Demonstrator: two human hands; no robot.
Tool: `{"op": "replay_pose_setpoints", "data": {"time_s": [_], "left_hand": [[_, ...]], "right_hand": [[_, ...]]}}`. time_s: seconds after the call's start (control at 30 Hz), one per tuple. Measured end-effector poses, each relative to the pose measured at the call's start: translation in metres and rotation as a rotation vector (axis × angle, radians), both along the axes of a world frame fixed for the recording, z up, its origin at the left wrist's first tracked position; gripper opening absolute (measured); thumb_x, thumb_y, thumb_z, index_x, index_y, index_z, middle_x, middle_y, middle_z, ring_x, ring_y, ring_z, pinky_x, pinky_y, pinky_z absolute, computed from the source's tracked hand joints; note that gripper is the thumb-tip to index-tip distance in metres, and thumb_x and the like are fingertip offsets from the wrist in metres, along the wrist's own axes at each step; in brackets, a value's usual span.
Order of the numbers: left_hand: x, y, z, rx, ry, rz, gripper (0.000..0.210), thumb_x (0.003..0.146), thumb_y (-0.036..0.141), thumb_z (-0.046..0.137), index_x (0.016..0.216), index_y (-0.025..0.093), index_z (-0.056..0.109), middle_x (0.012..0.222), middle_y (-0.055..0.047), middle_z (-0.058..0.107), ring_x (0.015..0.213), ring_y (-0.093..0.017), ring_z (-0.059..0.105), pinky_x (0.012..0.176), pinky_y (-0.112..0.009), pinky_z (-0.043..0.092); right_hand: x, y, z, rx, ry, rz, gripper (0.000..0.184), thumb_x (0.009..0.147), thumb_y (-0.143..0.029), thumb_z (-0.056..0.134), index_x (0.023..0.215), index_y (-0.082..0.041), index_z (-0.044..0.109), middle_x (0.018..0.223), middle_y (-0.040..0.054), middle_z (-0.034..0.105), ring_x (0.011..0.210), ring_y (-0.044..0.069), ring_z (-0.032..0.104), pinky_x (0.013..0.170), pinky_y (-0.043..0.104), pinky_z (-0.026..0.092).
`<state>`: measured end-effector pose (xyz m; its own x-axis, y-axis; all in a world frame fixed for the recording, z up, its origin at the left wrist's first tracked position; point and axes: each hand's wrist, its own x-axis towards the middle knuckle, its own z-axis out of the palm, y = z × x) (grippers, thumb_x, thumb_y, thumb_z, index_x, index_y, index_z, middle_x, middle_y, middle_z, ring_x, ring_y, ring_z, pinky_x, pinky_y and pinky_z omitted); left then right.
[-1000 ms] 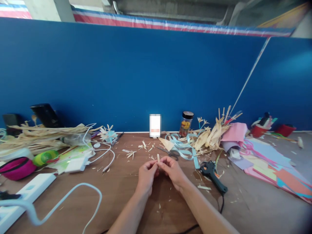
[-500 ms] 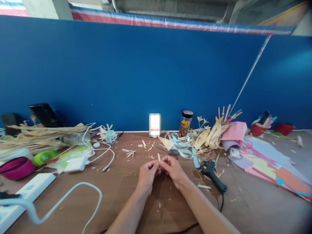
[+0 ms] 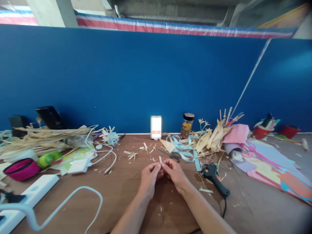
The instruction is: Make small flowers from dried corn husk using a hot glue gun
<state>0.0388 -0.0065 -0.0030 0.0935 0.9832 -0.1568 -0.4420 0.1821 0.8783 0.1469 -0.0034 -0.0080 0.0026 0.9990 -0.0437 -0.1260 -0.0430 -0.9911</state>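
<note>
Between my fingertips is a small pale strip of dried husk (image 3: 160, 159), its tip pointing up and away from me. My left hand (image 3: 150, 175) pinches it from the left, thumb on top. My right hand (image 3: 173, 174) pinches the same piece from the right, so the two hands meet above the table. Fingers cover its lower end. Just beyond lie dark-handled scissors (image 3: 175, 156) and a triangular husk piece (image 3: 167, 146). Scraps of husk (image 3: 144, 147) are scattered ahead of my hands.
A black glue gun (image 3: 215, 180) lies to the right, below light blue ribbon (image 3: 185, 154) and a husk bundle (image 3: 211, 139). Coloured paper (image 3: 278, 165) spreads further right. At left are a white power strip (image 3: 36, 191), a pink pouch (image 3: 21, 169) and white cables (image 3: 97, 191).
The view has shifted slightly, so everything sits a little lower and further right. Both hands keep their pinch on the husk strip.
</note>
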Motion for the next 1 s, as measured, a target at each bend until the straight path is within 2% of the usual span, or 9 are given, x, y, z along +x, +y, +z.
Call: {"op": "replay_pose_setpoints", "data": {"time_s": [0.17,0.3,0.37,0.5,0.67,0.83,0.93,1.0], "left_hand": [[0.0,-0.005,0.001,-0.023,0.085,0.08,0.025,0.058,0.036,0.068,0.067,0.013,0.063,0.057,-0.001,0.06,0.052,-0.009,0.054,0.051,-0.019,0.044],[-0.001,-0.006,0.004,0.045,0.119,0.088,0.024,0.062,0.036,0.065,0.068,0.013,0.063,0.059,0.0,0.057,0.052,-0.009,0.05,0.048,-0.017,0.039],[-0.002,-0.005,0.006,0.064,0.068,0.043,0.023,0.064,0.035,0.063,0.072,0.013,0.063,0.062,-0.001,0.057,0.053,-0.009,0.049,0.049,-0.017,0.038],[-0.002,-0.005,0.007,0.022,-0.027,-0.005,0.024,0.065,0.037,0.062,0.065,0.013,0.061,0.052,0.002,0.05,0.047,-0.007,0.043,0.046,-0.017,0.034],[0.004,-0.006,0.006,-0.07,0.033,0.064,0.026,0.059,0.038,0.066,0.055,0.014,0.057,0.045,0.004,0.046,0.042,-0.007,0.041,0.044,-0.018,0.033],[-0.009,0.003,0.0,-0.063,0.366,0.04,0.028,0.061,0.042,0.06,0.06,0.014,0.06,0.046,0.001,0.052,0.043,-0.011,0.045,0.044,-0.02,0.034],[-0.022,0.009,0.0,0.09,0.815,-0.031,0.02,0.064,0.034,0.056,0.057,0.017,0.06,0.052,-0.001,0.059,0.05,-0.015,0.051,0.048,-0.021,0.033],[-0.028,0.01,0.002,0.13,1.155,-0.067,0.019,0.067,0.031,0.05,0.054,0.02,0.058,0.05,-0.001,0.058,0.049,-0.016,0.052,0.046,-0.021,0.028]], "right_hand": [[0.0,-0.004,0.0,0.154,-0.273,-0.058,0.027,0.071,-0.041,0.054,0.062,-0.016,0.054,0.055,-0.0016,0.054,0.051,0.012,0.047,0.049,0.022,0.034],[0.001,-0.008,0.017,0.241,-0.507,-0.062,0.025,0.077,-0.036,0.047,0.063,-0.016,0.053,0.058,-0.0007,0.054,0.057,0.013,0.048,0.052,0.022,0.034],[0.001,-0.012,0.027,0.237,-0.59,-0.033,0.023,0.078,-0.033,0.045,0.062,-0.017,0.051,0.058,-0.0008,0.053,0.057,0.013,0.048,0.052,0.021,0.034],[0.002,-0.02,0.036,0.194,-0.646,0.038,0.024,0.08,-0.031,0.042,0.061,-0.018,0.049,0.058,-0.001,0.054,0.056,0.013,0.049,0.051,0.021,0.033],[0.008,-0.022,0.027,0.129,-0.572,0.025,0.02,0.08,-0.028,0.042,0.064,-0.018,0.05,0.061,-0.001,0.055,0.058,0.012,0.049,0.053,0.02,0.034],[0.012,-0.008,0.019,0.134,-0.675,-0.012,0.016,0.077,-0.022,0.043,0.065,-0.018,0.051,0.059,-0.0016,0.055,0.059,0.012,0.049,0.053,0.019,0.034],[0.009,-0.001,0.017,0.158,-0.846,0.001,0.015,0.075,-0.016,0.043,0.066,-0.018,0.055,0.063,0.0,0.06,0.061,0.013,0.052,0.054,0.02,0.034],[0.005,0.002,0.019,0.15,-1.0,0.045,0.016,0.072,-0.015,0.046,0.065,-0.02,0.058,0.062,0.0011,0.062,0.059,0.014,0.055,0.052,0.021,0.034]]}}
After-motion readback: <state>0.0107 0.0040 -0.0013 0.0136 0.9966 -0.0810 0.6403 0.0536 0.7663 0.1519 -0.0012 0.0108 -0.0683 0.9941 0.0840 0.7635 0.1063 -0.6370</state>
